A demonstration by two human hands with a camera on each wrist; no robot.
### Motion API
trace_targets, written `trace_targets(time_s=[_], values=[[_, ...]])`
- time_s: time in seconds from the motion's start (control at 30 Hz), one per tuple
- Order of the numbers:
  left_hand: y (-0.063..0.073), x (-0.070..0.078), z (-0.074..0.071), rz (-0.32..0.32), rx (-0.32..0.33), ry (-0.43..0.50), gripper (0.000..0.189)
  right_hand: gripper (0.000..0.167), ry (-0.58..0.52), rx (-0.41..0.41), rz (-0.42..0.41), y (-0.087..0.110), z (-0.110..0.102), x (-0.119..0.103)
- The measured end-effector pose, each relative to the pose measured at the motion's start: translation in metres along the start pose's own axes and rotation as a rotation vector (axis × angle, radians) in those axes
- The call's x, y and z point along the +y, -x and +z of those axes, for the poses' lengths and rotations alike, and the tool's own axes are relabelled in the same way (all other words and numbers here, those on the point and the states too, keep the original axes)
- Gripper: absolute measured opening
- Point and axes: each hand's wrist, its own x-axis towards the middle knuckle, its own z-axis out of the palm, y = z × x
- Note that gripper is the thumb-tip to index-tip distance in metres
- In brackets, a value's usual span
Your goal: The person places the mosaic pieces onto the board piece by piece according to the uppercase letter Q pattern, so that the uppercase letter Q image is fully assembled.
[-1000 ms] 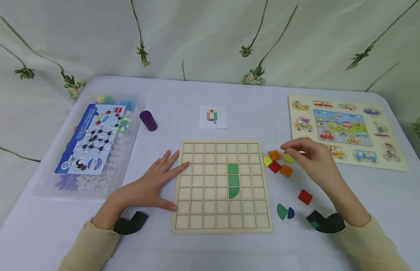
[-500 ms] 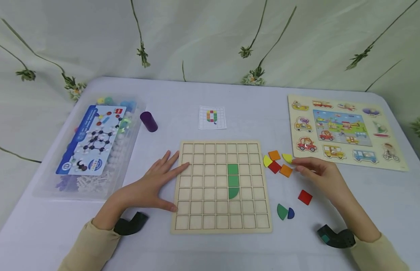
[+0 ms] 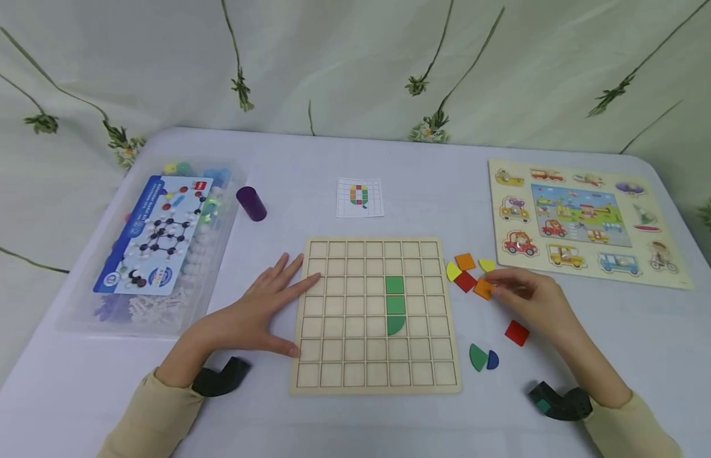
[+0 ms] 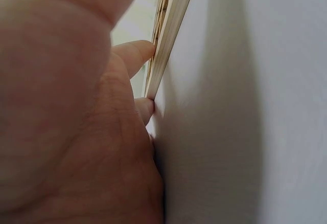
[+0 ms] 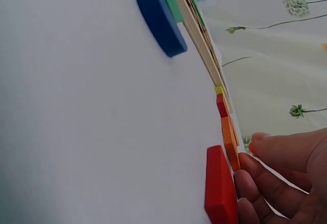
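In the head view, my left hand [image 3: 254, 312] lies spread, its thumb and fingertips touching the left edge of a wooden grid board [image 3: 326, 326]. Green pieces [image 3: 395, 305] fill part of one column on that board. My right hand [image 3: 533, 299] has thumb and forefinger at the right corner of an orange square tile [image 3: 483, 289], seeming to pinch it; the tile still lies on the table. Around it are a second orange tile [image 3: 464, 261], a red tile [image 3: 464, 282] and yellow quarter-round pieces [image 3: 453, 272]. Nearer me lies another red tile [image 5: 221, 183].
Below the hand lie a green quarter-round piece [image 3: 478, 357] and a blue half-round piece [image 3: 492, 360]. Behind the board are a pattern card [image 3: 359, 198] and a purple cylinder [image 3: 252, 204]. A plastic box [image 3: 218, 267] stands left; a vehicle puzzle [image 3: 584, 216] lies right.
My right hand draws back from the yellow quarter-round piece, then comes down and left onto the orange tile. The yellow piece stays on the table. My left hand keeps its place.
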Motion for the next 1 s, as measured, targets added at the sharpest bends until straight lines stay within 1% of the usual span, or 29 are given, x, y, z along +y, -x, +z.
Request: trace_targets(time_s=[0.17, 0.37, 0.57, 0.77, 0.87, 1.0], values=[[0.001, -0.001, -0.001, -0.006, -0.007, -0.015, 0.111, 0.022, 0.071, 0.023, -0.046, -0.005, 0.005, -0.005], [0.000, -0.002, -0.001, -0.006, -0.011, -0.014, 0.111, 0.030, 0.157, 0.029, -0.109, -0.014, 0.016, -0.013], [-0.001, -0.001, 0.000, -0.014, -0.018, -0.011, 0.111, 0.030, 0.199, 0.041, -0.170, -0.026, 0.024, -0.021], [-0.001, -0.001, 0.000, -0.008, -0.018, -0.010, 0.111, 0.036, 0.203, -0.023, -0.154, -0.034, 0.030, -0.028], [-0.001, -0.001, 0.000, -0.011, -0.017, -0.008, 0.111, 0.035, 0.213, -0.028, -0.147, -0.036, 0.031, -0.031], [-0.001, -0.001, 0.000, -0.012, -0.014, -0.004, 0.111, 0.031, 0.218, -0.025, -0.135, -0.036, 0.032, -0.031]])
